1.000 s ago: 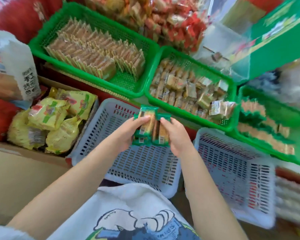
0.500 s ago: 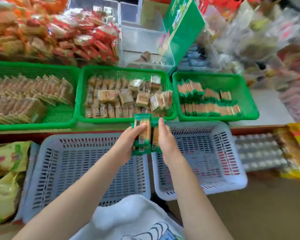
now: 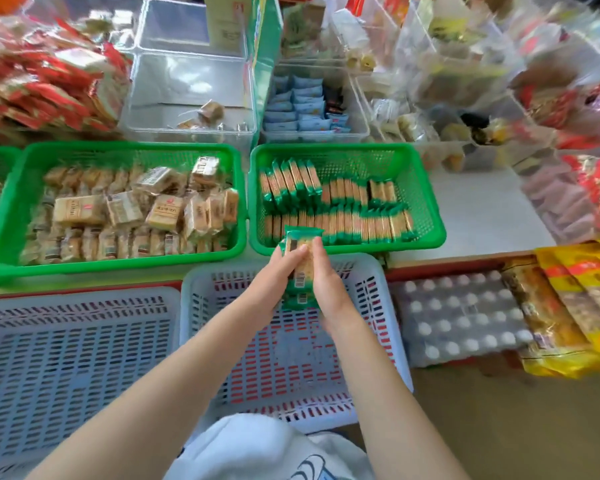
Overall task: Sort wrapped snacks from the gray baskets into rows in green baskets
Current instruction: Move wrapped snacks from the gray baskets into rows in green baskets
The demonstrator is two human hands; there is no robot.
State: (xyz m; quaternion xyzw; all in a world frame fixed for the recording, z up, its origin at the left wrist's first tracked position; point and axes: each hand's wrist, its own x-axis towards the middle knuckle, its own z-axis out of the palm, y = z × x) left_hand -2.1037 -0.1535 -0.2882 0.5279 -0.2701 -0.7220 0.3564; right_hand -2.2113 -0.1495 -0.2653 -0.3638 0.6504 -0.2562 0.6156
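Note:
My left hand (image 3: 280,271) and my right hand (image 3: 328,285) press a small stack of green-wrapped cracker packs (image 3: 300,261) between them, fingers curled round its sides. The stack hovers over the far rim of the right gray basket (image 3: 371,306), just short of the right green basket (image 3: 426,202). That green basket holds rows of the same green-wrapped packs (image 3: 333,209) standing on edge. A second gray basket (image 3: 77,351) lies at the near left. The middle green basket (image 3: 11,216) holds tan wrapped snacks (image 3: 129,209), partly in rows, partly loose on top.
Clear plastic bins (image 3: 191,95) and a bin of blue packets (image 3: 302,105) stand behind the green baskets. Red-wrapped snacks (image 3: 45,77) pile at the far left. A wrapped tray of white-capped bottles (image 3: 458,317) and yellow bags (image 3: 575,299) lie to the right.
The view has swung right and both hands have carried the stack of packs rightward, from over the left gray basket to the far rim of the right one.

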